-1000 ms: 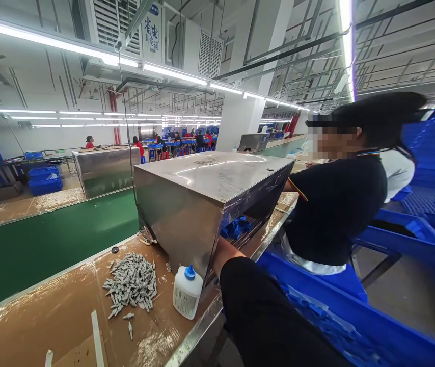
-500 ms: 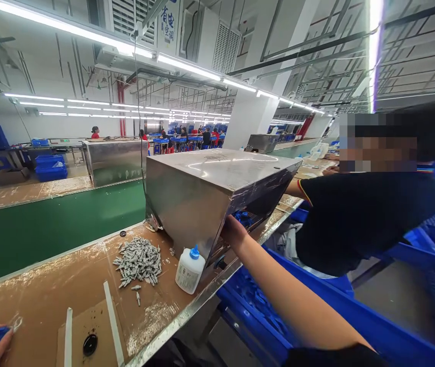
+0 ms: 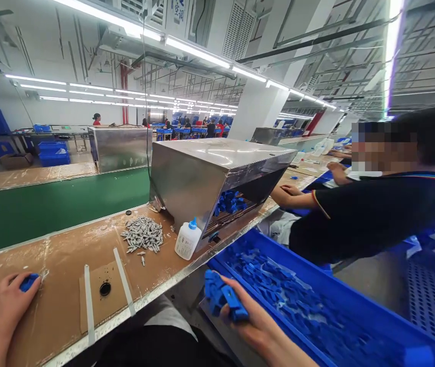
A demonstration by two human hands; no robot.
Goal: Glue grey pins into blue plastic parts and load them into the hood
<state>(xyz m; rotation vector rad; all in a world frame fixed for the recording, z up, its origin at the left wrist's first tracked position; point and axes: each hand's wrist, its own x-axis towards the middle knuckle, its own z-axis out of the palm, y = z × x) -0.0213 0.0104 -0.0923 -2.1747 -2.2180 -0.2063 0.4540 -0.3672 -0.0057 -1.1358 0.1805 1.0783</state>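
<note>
My right hand (image 3: 246, 318) is closed around several small blue plastic parts (image 3: 223, 295), held in front of the bench edge beside a large blue bin (image 3: 340, 285). My left hand (image 3: 9, 303) rests on the brown bench top at the far left, its fingers curled over a blue piece (image 3: 29, 282) that is mostly covered. A metal hood box (image 3: 187, 178) stands on the bench, with more blue parts (image 3: 229, 202) inside its open front. Near its corner is a white bottle with a blue cap (image 3: 188, 240). Left of the bottle lies a heap of small grey parts (image 3: 143, 234).
Two white tape strips (image 3: 88, 300) flank a black round hole or cup (image 3: 105, 289) on the bench. Blue parts fill the bin below the bench edge. A co-worker in a dark shirt (image 3: 370, 214) sits to the right. A green belt (image 3: 64, 204) runs behind the bench.
My right hand has come out of the metal box and down over the bench edge, now with blue parts in it. More of my left hand shows, and the view has shifted.
</note>
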